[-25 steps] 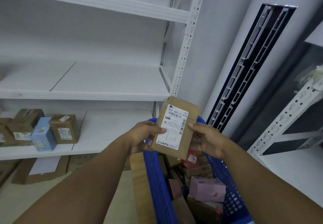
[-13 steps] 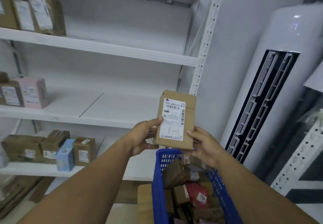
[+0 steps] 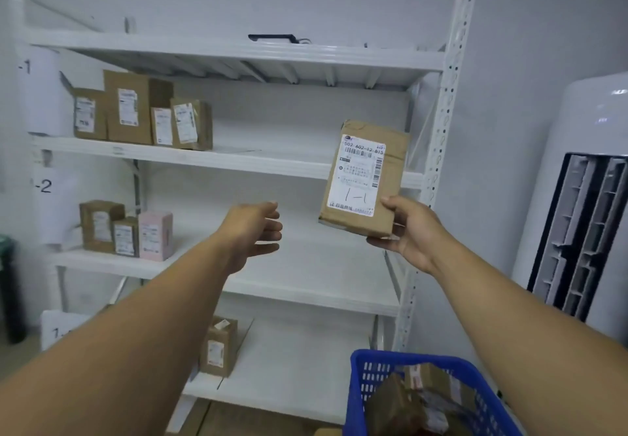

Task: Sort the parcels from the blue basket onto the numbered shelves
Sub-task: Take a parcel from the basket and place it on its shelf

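- Here, the brown parcel (image 3: 365, 177) is held up in the air in front of the right end of the white shelving (image 3: 306, 54). Its label side faces the camera and its top leans a little to the right.
- Its white label carries a barcode and a handwritten mark that reads like "1-1".
- The right hand (image 3: 407, 228) grips the parcel at its lower right corner, with the thumb against the front and the fingers curled under the bottom edge.
- The left hand (image 3: 255, 231) reaches forward, well apart from the parcel. Its fingers are nearly straight and loosely together, and it holds nothing.
- Behind the parcel runs the front edge of the shelf board (image 3: 238, 160) at the level of the sign "-1" (image 3: 25, 67). Four brown boxes (image 3: 136, 112) stand upright in a tight group towards its left end.
- One level down, by the sign "-2" (image 3: 44, 185), two brown boxes (image 3: 102, 224) and a pink box (image 3: 155, 235) stand side by side, touching.
- On the next level down, a single brown box (image 3: 219, 347) stands just beside the left forearm.
- The blue basket (image 3: 360, 377) sits at the bottom right, below the right forearm, with several brown parcels (image 3: 401, 405) piled in it.
- A tall white air-conditioning unit (image 3: 584, 214) stands to the right of the shelving's perforated upright (image 3: 445, 112).
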